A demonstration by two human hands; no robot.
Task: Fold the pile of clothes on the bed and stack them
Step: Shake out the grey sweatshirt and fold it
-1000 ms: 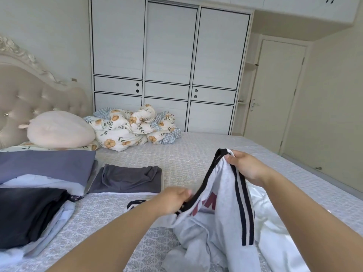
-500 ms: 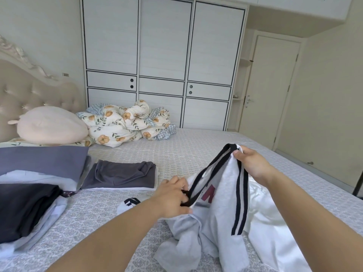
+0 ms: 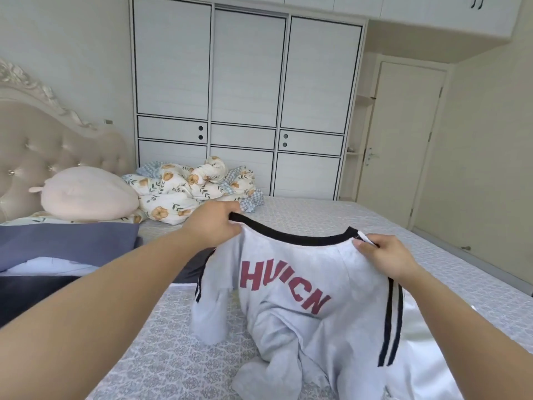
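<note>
Pinching grey shirt (image 3: 302, 284) collar edge: left hand (image 3: 215, 226); right hand (image 3: 386, 256); bed (image 3: 331, 215) beyond

the grey shirt (image 3: 302, 298) hangs off the bottom edge, its hem cut away, and covers most of a white garment (image 3: 418, 336). the left forearm hides part of the dark folded clothes (image 3: 28, 293), themselves cropped at the left edge.

The shirt (image 3: 302, 290) is pale grey with a black collar, black sleeve stripes and dark red letters. At ten o'clock from it sits a pink pillow (image 3: 86, 194); at twelve, a cream quilt (image 3: 184, 186) with orange flowers.
</note>
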